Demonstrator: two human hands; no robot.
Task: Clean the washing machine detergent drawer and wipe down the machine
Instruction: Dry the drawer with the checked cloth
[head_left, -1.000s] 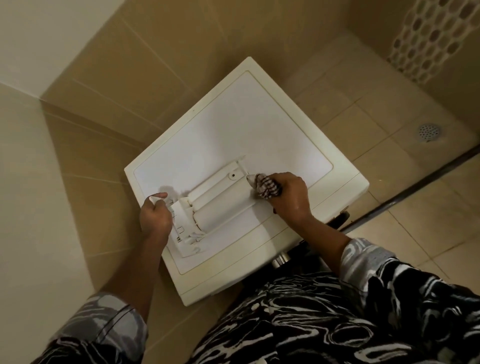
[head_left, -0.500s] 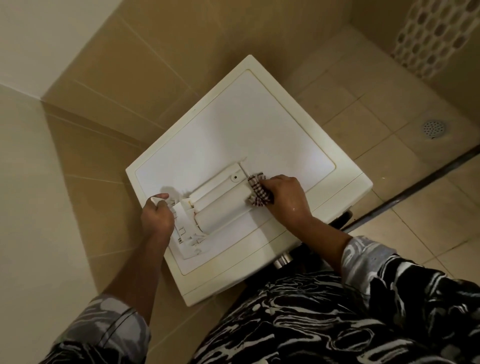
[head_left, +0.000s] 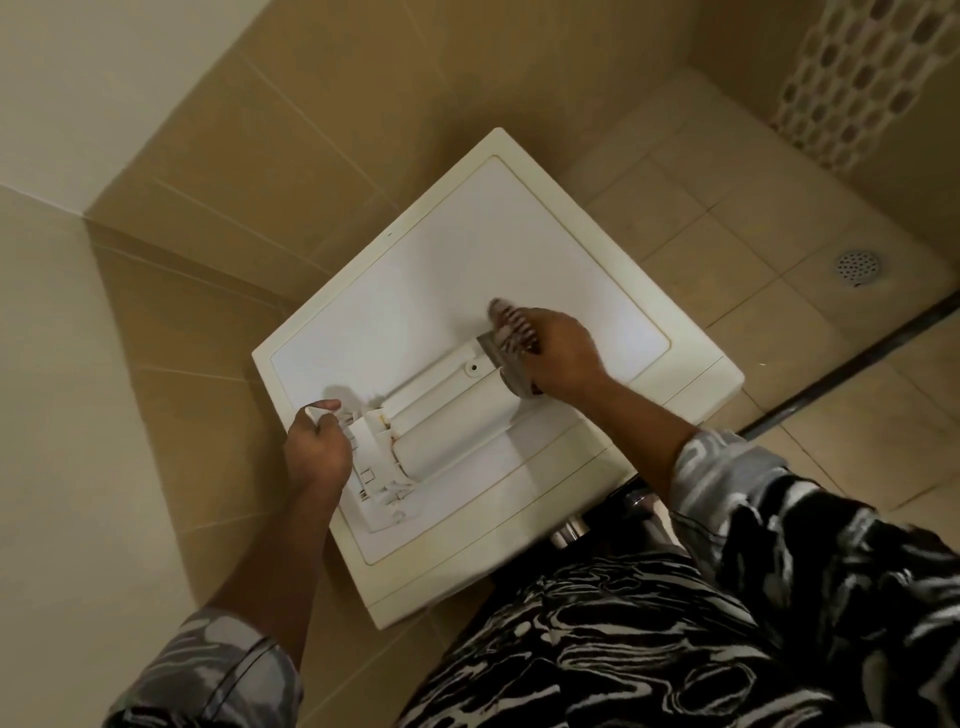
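The white detergent drawer (head_left: 441, 415) lies upside down on the top of the white washing machine (head_left: 467, 260). My left hand (head_left: 317, 452) grips the drawer's front end at the left. My right hand (head_left: 556, 353) holds a checked cloth (head_left: 511, 325) bunched in its fingers and presses it against the drawer's far right end. The cloth is blurred with motion.
The machine stands in a corner of beige tiled walls (head_left: 208, 182). Tiled floor lies to the right with a round metal drain (head_left: 857, 266) and a dark floor channel (head_left: 852, 364). A chrome fitting (head_left: 571, 530) shows below the machine's front edge.
My right hand has slid the cloth from the side of the drawer's right end up and round its far corner. My left hand keeps its hold on the drawer's front.
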